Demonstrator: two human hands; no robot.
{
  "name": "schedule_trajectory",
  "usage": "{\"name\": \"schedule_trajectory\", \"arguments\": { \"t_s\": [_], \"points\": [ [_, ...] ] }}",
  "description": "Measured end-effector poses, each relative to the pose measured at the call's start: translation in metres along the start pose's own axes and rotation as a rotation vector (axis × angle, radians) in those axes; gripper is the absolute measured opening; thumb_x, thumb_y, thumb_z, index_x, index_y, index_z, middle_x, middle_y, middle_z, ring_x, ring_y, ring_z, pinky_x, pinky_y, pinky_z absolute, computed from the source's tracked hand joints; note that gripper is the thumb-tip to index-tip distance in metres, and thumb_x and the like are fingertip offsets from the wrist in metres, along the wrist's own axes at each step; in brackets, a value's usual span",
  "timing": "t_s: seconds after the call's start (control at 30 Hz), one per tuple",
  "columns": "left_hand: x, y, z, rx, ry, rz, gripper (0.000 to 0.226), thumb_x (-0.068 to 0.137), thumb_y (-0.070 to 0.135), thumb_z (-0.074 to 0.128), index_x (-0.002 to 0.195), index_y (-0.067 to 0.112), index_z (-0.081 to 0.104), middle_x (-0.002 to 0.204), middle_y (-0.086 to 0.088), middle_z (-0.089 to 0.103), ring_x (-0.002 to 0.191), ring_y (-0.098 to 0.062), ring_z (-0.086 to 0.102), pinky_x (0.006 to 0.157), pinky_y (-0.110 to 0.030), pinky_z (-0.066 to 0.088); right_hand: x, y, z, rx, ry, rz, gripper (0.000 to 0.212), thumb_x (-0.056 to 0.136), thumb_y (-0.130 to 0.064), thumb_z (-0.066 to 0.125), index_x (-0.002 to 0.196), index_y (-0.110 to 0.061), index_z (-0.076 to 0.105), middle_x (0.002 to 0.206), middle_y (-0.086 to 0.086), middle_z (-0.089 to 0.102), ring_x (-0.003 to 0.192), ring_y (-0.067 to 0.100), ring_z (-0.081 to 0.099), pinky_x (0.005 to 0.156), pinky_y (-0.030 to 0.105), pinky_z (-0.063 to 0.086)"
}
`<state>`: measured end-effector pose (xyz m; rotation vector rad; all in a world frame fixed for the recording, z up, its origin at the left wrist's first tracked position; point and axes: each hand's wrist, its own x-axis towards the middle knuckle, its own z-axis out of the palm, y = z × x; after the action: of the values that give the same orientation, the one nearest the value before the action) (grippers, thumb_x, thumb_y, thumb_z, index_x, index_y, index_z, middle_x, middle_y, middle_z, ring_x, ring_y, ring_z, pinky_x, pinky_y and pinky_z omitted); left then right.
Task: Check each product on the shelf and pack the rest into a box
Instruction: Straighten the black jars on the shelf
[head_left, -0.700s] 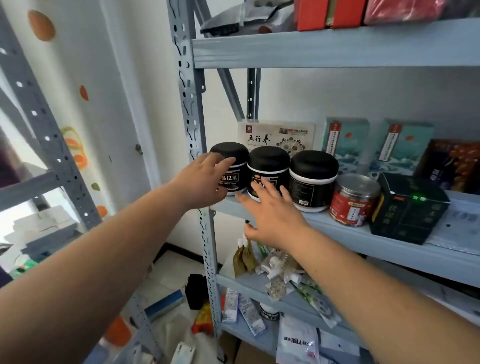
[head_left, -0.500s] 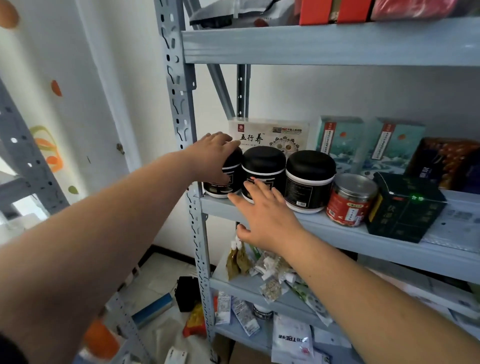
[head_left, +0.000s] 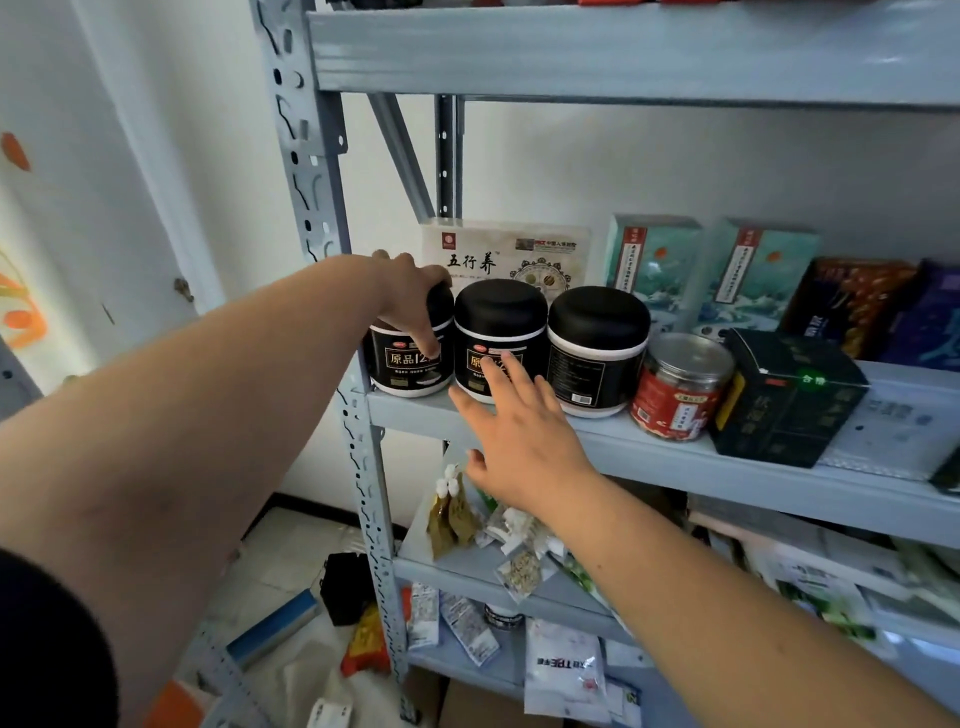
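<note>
Grey metal shelving rack (head_left: 675, 457) against a white wall. Left arm reaches in from the left. The left hand (head_left: 410, 296) is draped over the leftmost black jar (head_left: 400, 371), fingers curled down round its lid and front. Right hand (head_left: 524, 441) is flat, fingers straight and spread, tips on the middle jar (head_left: 498, 317) label. Three black jars at the shelf's left end, counting the third jar (head_left: 597, 343). Two teal boxes (head_left: 654, 260) stand far right, and one red tin (head_left: 675, 400) is beside the third jar.

The grey shelf (head_left: 675, 462) carries a row along its front edge. From the left corner stand the left jar (head_left: 400, 369), middle jar (head_left: 498, 322) and right jar (head_left: 597, 338), then a red can (head_left: 675, 395) and a dark box (head_left: 784, 400). A white box (head_left: 498, 254) and teal boxes (head_left: 654, 260) stand at the back edge. Sachets (head_left: 514, 535) lie on the board below.
</note>
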<state>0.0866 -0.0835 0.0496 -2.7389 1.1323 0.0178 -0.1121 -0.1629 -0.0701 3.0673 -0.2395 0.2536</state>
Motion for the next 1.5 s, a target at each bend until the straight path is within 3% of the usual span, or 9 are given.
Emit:
{"name": "schedule_trajectory", "arguments": {
  "t_s": [0.1,0.47,0.63,0.77,0.9,1.0,1.07,1.23,1.5],
  "points": [
    [-0.004,0.003,0.001,-0.062,-0.004,-0.010,0.111,0.060,0.059,0.088,0.151,0.042,0.028,0.142,-0.008,0.039,0.127,-0.041,0.049,0.099,-0.055,0.051,-0.001,0.002,0.004,-0.004,0.011,-0.002,0.076,0.099,-0.041,0.051,0.163,-0.030,0.013,0.171,0.010,-0.011,0.157,0.032,-0.019,0.127,0.057,0.003],
    [-0.056,0.012,0.001,-0.216,0.204,-0.025,0.108,0.058,0.051,0.090,0.150,0.041,0.034,0.139,-0.003,0.047,0.129,-0.036,0.043,0.095,-0.046,0.050,0.000,0.012,0.007,0.120,0.063,-0.047,0.078,0.099,-0.045,0.051,0.164,-0.027,0.012,0.172,0.010,-0.004,0.157,0.031,-0.016,0.127,0.053,0.004],
    [-0.097,0.004,-0.011,-0.529,0.211,-0.021,0.096,0.060,0.037,0.093,0.141,0.044,0.043,0.123,0.007,0.060,0.105,-0.023,0.062,0.083,-0.034,0.057,-0.006,0.008,-0.004,0.746,0.177,-0.056,0.107,0.089,-0.052,0.073,0.162,-0.036,-0.004,0.167,-0.013,0.001,0.151,0.008,0.013,0.120,0.028,0.017],
    [-0.129,0.004,-0.003,-0.892,0.118,0.027,0.090,0.059,0.023,0.095,0.135,0.043,0.052,0.115,0.012,0.066,0.094,-0.016,0.071,0.077,-0.035,0.063,0.001,-0.005,0.003,1.327,0.056,-0.065,0.122,0.065,-0.053,0.092,0.156,-0.054,0.011,0.164,-0.009,0.031,0.146,0.011,0.041,0.118,0.049,0.041],
    [-0.148,0.011,0.028,-1.243,0.345,-0.005,0.079,0.056,0.037,0.090,0.129,0.041,0.059,0.128,0.008,0.061,0.105,-0.011,0.069,0.082,-0.029,0.060,-0.006,-0.025,0.019,1.656,0.110,-0.094,0.098,0.070,-0.027,0.092,0.145,-0.050,0.035,0.141,-0.008,0.062,0.128,0.008,0.061,0.104,0.035,0.052],
    [-0.157,0.023,0.067,-1.549,0.530,-0.013,0.066,0.071,0.036,0.081,0.133,0.033,0.058,0.132,0.002,0.062,0.106,-0.014,0.071,0.082,-0.028,0.060,-0.012,-0.044,0.035,1.837,0.196,-0.052,0.088,0.071,-0.028,0.087,0.146,-0.044,0.043,0.138,-0.002,0.066,0.130,0.018,0.062,0.104,0.040,0.050],
    [-0.164,0.033,0.095,-1.684,0.539,-0.032,0.063,0.081,0.036,0.076,0.140,0.030,0.054,0.132,-0.003,0.063,0.110,-0.017,0.071,0.088,-0.033,0.060,-0.016,-0.051,0.040,1.934,0.208,0.006,0.085,0.069,-0.031,0.084,0.145,-0.038,0.047,0.133,-0.001,0.069,0.127,0.022,0.064,0.100,0.042,0.053],
    [-0.175,0.047,0.144,-1.936,0.415,-0.047,0.045,0.097,0.039,0.062,0.141,0.033,0.055,0.131,-0.007,0.069,0.120,-0.029,0.067,0.099,-0.055,0.055,-0.030,-0.053,0.043,2.005,0.210,0.081,0.082,0.070,-0.037,0.080,0.145,-0.031,0.049,0.127,0.001,0.072,0.118,0.022,0.069,0.088,0.038,0.058],
    [-0.191,0.054,0.171,-1.991,0.420,0.015,0.055,0.100,0.045,0.054,0.153,0.032,0.045,0.144,-0.007,0.061,0.132,-0.029,0.059,0.109,-0.058,0.046,-0.048,-0.057,0.049,1.905,0.194,0.091,0.072,0.082,-0.044,0.073,0.149,-0.029,0.048,0.136,0.004,0.067,0.125,0.025,0.065,0.095,0.046,0.056]
  ]
}}
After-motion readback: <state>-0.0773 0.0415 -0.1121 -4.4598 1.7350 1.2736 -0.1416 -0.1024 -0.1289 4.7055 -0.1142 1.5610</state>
